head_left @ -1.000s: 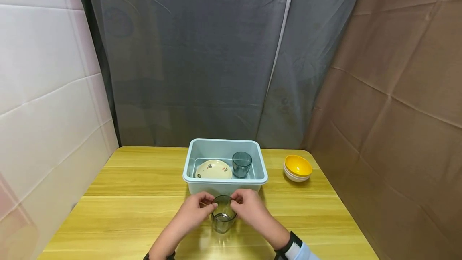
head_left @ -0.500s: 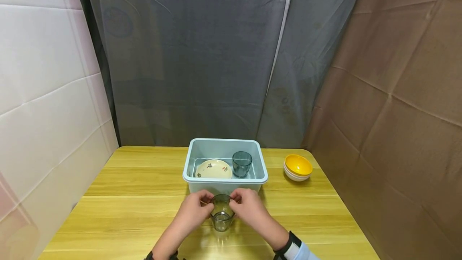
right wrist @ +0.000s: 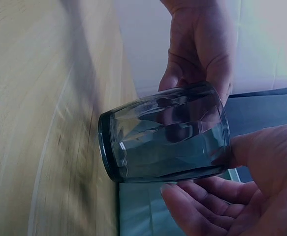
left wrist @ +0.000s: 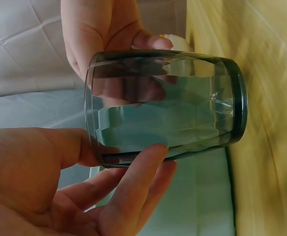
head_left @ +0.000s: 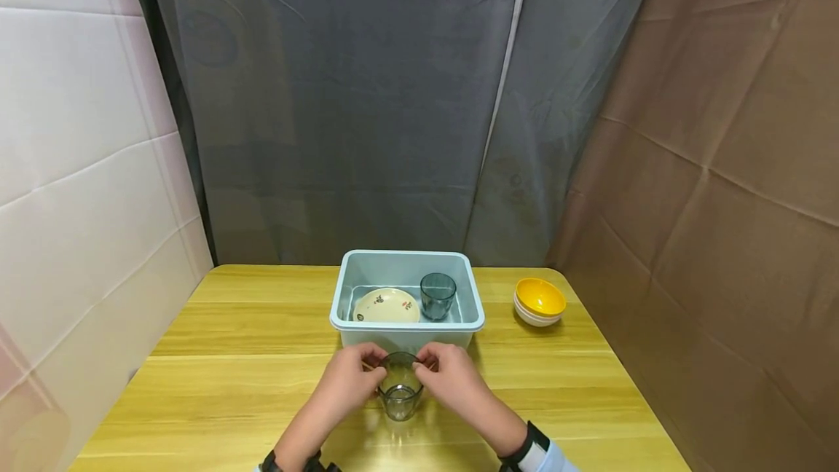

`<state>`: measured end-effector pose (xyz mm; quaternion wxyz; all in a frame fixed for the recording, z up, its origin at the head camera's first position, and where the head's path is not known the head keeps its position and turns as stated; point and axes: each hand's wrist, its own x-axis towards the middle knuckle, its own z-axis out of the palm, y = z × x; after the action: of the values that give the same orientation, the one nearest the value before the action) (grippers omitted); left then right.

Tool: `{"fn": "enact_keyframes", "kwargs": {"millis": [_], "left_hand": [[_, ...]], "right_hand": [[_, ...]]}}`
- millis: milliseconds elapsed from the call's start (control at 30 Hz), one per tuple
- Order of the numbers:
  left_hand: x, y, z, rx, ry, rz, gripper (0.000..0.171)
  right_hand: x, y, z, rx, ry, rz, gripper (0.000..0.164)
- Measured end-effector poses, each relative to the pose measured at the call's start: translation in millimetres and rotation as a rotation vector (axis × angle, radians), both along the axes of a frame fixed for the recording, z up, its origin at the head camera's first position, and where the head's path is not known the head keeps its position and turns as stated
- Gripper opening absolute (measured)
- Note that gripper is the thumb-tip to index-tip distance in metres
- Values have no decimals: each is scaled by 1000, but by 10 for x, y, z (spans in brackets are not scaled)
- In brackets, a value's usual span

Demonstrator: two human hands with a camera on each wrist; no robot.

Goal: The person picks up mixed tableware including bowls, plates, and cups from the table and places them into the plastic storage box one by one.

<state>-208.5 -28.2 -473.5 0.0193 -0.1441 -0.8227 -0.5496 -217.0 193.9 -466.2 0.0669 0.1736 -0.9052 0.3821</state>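
A clear grey-green drinking glass (head_left: 400, 388) stands upright between my two hands, in front of the tub. My left hand (head_left: 352, 377) pinches its rim from the left, with thumb and fingers on the wall. On the opposite side, my right hand (head_left: 452, 377) holds the rim the same way. Both wrist views show the faceted glass (left wrist: 163, 108) close up, its thick base near the tabletop; whether the base touches the wood I cannot tell. The thumb of the right hand (right wrist: 271, 172) lies at the rim, its fingers along the wall.
Just beyond my hands sits a light blue tub (head_left: 406, 328). Inside are a cream plate (head_left: 387, 307) with small printed motifs and, to its right, a second dark glass (head_left: 438, 296). A yellow bowl (head_left: 540, 297) rests on white bowls (head_left: 537, 319) at the table's right.
The glass has shifted very slightly left between my hands. Both hands keep their hold on it, and the tub, plate and bowls stay where they were.
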Motion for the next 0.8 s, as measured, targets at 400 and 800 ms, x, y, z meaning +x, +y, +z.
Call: {"fn": "enact_keyframes", "kwargs": {"millis": [400, 800], "left_hand": [[-6, -61, 81, -69, 3, -26, 16], [1, -215, 367, -113, -37, -132, 17]], "right_hand": [[32, 198, 22, -46, -82, 28, 29], [79, 607, -98, 144, 4, 70, 26]]}}
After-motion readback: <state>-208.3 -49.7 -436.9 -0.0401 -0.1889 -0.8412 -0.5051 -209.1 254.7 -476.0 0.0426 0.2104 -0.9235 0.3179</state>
